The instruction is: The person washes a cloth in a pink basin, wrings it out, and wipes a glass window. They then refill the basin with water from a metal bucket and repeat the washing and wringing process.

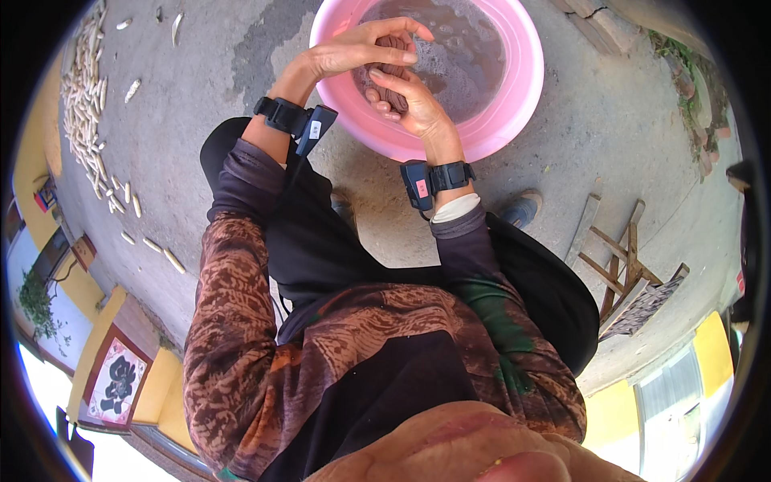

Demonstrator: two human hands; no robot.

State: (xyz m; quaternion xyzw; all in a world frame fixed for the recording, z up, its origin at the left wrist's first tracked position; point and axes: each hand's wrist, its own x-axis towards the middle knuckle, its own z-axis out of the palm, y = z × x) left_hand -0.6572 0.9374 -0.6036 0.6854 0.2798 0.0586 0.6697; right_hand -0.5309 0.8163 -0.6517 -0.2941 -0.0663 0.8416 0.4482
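Note:
A bunched, brownish wet cloth [394, 93] is squeezed between my two hands over a pink plastic basin [523, 72]. My left hand [355, 48] wraps the upper end, its thumb lying along the near side and its index finger reaching out past the cloth. Around the lower end curl the fingers of my right hand [415, 105], with the thumb pressed on top. Murky water with foam [458, 66] fills the basin below. Each wrist wears a black strap with a small device on it.
Many corn cobs [84, 108] lie on the concrete at the left, a few scattered nearer. A wooden folding stool [626, 259] lies to my right. My shoes [523, 208] stand just before the basin. Broken bricks [602, 27] lie beyond it at the upper right.

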